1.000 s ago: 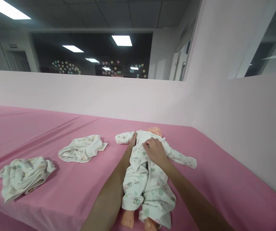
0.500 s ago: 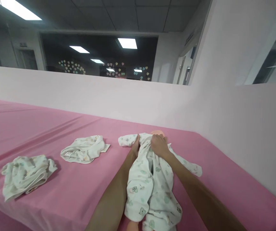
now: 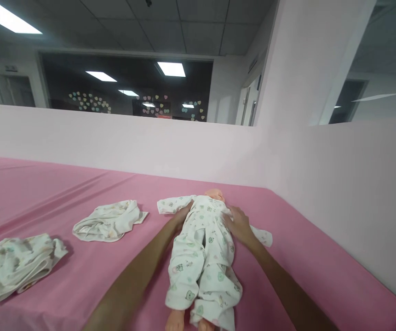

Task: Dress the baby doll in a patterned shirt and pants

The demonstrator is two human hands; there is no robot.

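A doll [image 3: 215, 194] lies on its back on the pink sheet, head toward the wall and feet toward me. It wears a white printed top [image 3: 203, 204] and matching trousers [image 3: 187, 264], with both sleeves spread out. My left hand [image 3: 184, 215] rests against the doll's side below one sleeve, its fingers partly hidden by the cloth. On the other side of the waist, my right hand [image 3: 238, 224] lies with its fingers spread on the clothing, holding nothing.
Two crumpled white printed cloths, one nearer [image 3: 20, 264] and one farther [image 3: 110, 220], lie left on the pink sheet [image 3: 90, 276]. A pale wall [image 3: 115, 142] with windows stands behind, and another wall [image 3: 366, 184] runs along the right.
My right hand has let go of the bunched cloth at the doll's front and moved to its right side. The clothing now lies flatter. The view has shifted slightly.
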